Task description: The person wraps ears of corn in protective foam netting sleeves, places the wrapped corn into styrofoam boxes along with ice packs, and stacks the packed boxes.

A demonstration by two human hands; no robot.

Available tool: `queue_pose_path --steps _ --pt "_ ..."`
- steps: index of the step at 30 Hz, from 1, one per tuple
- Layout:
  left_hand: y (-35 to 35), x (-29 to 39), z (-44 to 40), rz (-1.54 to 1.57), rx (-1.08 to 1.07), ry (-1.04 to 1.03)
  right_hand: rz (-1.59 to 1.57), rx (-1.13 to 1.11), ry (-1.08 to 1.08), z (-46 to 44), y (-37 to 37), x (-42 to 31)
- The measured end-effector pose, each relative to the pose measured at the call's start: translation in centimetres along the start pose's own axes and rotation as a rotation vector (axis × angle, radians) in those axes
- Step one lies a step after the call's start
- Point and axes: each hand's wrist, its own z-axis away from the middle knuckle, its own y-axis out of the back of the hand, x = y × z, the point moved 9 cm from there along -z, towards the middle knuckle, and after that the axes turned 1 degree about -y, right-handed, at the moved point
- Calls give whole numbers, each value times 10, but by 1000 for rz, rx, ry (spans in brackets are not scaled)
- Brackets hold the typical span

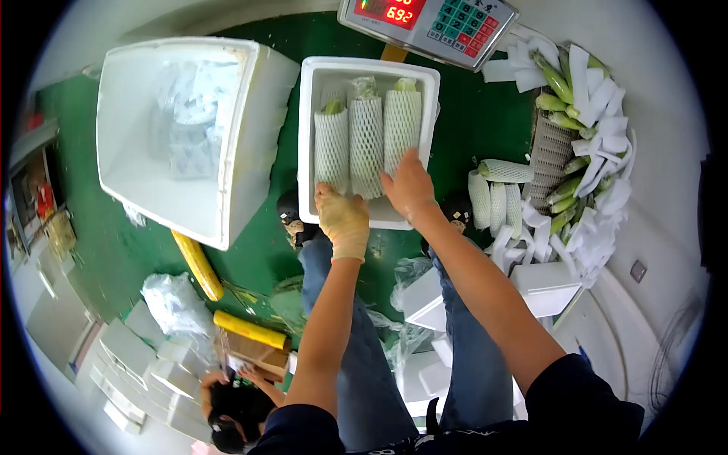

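Three net-sleeved cobs (366,140), rigid foam box (306,114).
Gloved left hand (343,221) grips left cob's (331,148) near end; right hand's (411,188) spread fingers touch right cob (403,125).

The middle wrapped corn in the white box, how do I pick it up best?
Come straight down from above and curl your hand around the middle of the wrapped corn. It's long and round, lying on its side, with other wrapped ones close on both sides, so reaching in sideways looks tight. The white box is open on top. Squeeze gently: its net looks soft.
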Motion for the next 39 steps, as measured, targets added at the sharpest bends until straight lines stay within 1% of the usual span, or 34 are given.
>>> queue_pose_path --steps 2,3,4,5,6,7,8,10,11,12,14,15,18,19,21,22,24,25,26,27,28,29,30,32,34,36,37,38,39 --pt "7 -15 8 122 3 75 -42 -3 -31 30 6 9" --pt "12 -21 8 275 -36 61 -150 56 -17 45 9 17" --pt "8 -25 9 271 -54 45 -257 120 -2 58 9 19" --pt "3 -32 11 293 -32 48 -257 128 -25 68 -2 20" --pt "-3 -37 10 316 -7 50 -394 96 -200 77 -21 32" --pt "-9 -40 2 418 -12 28 -537 68 -372 83 -43 44" --pt "-17 -43 -12 411 -26 5 -548 85 -392 74 -55 47" --pt "-57 -52 -38 567 -314 229 -1219 226 -415 41 -78 54" --pt "-43 -39 -44 416 -306 219 -1209 340 -520 37 -77 55" --pt "-33 -35 -45 404 -327 194 -1216 369 -539 30 -78 51" --pt "-5 -15 -49 766 -247 -37 -1013 437 -773 36 -77 63" --pt "-6 -13 -51 763 -312 -62 -1074 435 -714 36 -65 51" --pt "35 0 -74 322 91 -375 -1269 342 -451 9 -45 29" --pt "36 9 -67 323 78 -383 -1268 353 -462 6 -42 27" --pt "37 20 -55 -87 104 -337 -1104 350 -532 6 -31 27" --pt "35 21 -51 -97 96 -346 -1111 353 -545 14 -21 30" --pt "39 28 -42 75 93 -441 -1296 276 -529 38 -6 25" --pt "37 37 -36 28 8 -435 -1277 224 -524 56 16 28" --pt "20 33 -43 21 5 -452 -1259 176 -518 81 35 41" --pt "-4 22 -57 -10 41 -537 -1289 225 -424 110 44 65" --pt "-29 28 -60 -43 74 -618 -1315 271 -333 134 49 110" --pt "-37 31 -65 367 -120 -510 -1253 272 -402 149 43 154" --pt "-55 6 -82 756 -217 -366 -1192 273 -473 163 36 198" --pt "-29 30 -65 540 -323 -371 -1179 248 -598 174 18 299" --pt "-12 19 -56 520 -233 -389 -824 137 -585 166 27 391" --pt "39 55 -9 -41 91 -385 -681 85 -616 163 34 462" --pt "55 86 20 25 161 -522 -605 29 -605 161 34 499" --pt "47 99 43 8 155 -525 -527 -28 -593 160 30 524" --pt "32 105 62 297 22 -451 -538 -39 -599 158 30 520"
